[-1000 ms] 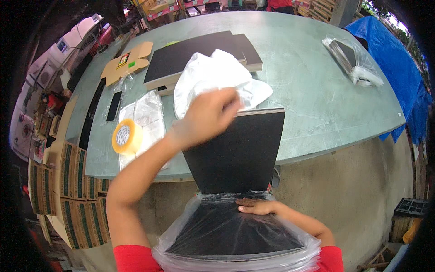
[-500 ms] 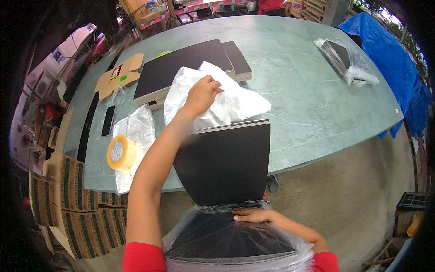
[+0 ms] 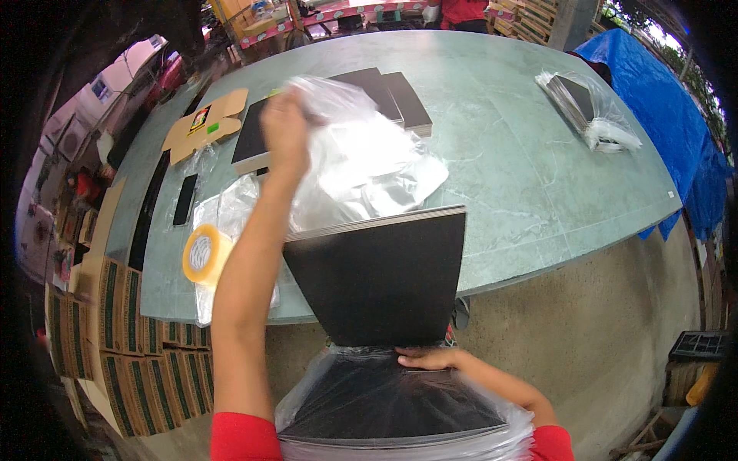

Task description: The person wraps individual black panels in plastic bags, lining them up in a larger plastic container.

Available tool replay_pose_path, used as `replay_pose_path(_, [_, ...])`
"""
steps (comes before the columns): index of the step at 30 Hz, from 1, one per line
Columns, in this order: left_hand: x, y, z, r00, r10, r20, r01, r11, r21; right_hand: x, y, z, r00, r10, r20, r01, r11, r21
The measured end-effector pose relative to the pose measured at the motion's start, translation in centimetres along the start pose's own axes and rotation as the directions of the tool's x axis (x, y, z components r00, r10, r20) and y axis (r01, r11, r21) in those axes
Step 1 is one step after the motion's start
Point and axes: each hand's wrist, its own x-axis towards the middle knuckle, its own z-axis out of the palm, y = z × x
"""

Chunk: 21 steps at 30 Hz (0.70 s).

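Note:
Out over the table, my left hand (image 3: 286,131) is closed on the edge of a clear plastic bag (image 3: 361,157), which stretches to the right in a crumpled, shiny heap. Motion blurs that hand a little. My right hand (image 3: 427,358) lies flat with its fingers extended on a stack of black sheets in clear plastic (image 3: 392,403), close to my body. Between the hands, a stack of black boards (image 3: 377,276) stands tilted against the near table edge. Behind the bag lie thicker black board stacks (image 3: 407,104), partly hidden by it.
On the green table (image 3: 507,169) are a tape roll (image 3: 207,253), folded plastic (image 3: 231,201), a black phone (image 3: 184,200) and a flattened cardboard box (image 3: 204,127). A plastic-wrapped bundle (image 3: 580,107) lies far right, near a blue tarp (image 3: 661,115). Bundled cartons (image 3: 154,384) stand lower left.
My left hand has moved left and away from me, pulling the plastic bag up and spreading it out. The tilted black boards shifted slightly. My right hand has stayed nearly still.

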Motion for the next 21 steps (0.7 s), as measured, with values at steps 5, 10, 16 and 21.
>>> replay_pose_path(5, [-7.0,6.8,-11.3,0.912,0.212,0.35,-0.404,0.608,0.683,-0.1,0.6,-0.7,0.997,0.083,-0.007,-0.083,0.996,0.021])
replay_pose_path(10, [-24.7,2.9,-14.3,0.05,-0.708,0.704,-0.582,0.552,0.597,-5.5,-9.9,-5.9,0.938,-0.292,-0.186,0.25,0.943,-0.222])
replay_pose_path(16, [-21.5,6.3,-10.8,0.4,-0.475,0.784,0.071,0.869,0.491,-4.7,-14.8,-4.9,0.758,-0.532,-0.378,0.439,0.844,-0.309])
replay_pose_path(21, [-20.5,5.8,-12.4,0.527,-0.658,0.538,0.572,0.743,0.348,-8.2,-11.6,-10.0,0.626,-0.425,-0.654,0.752,0.107,0.65])
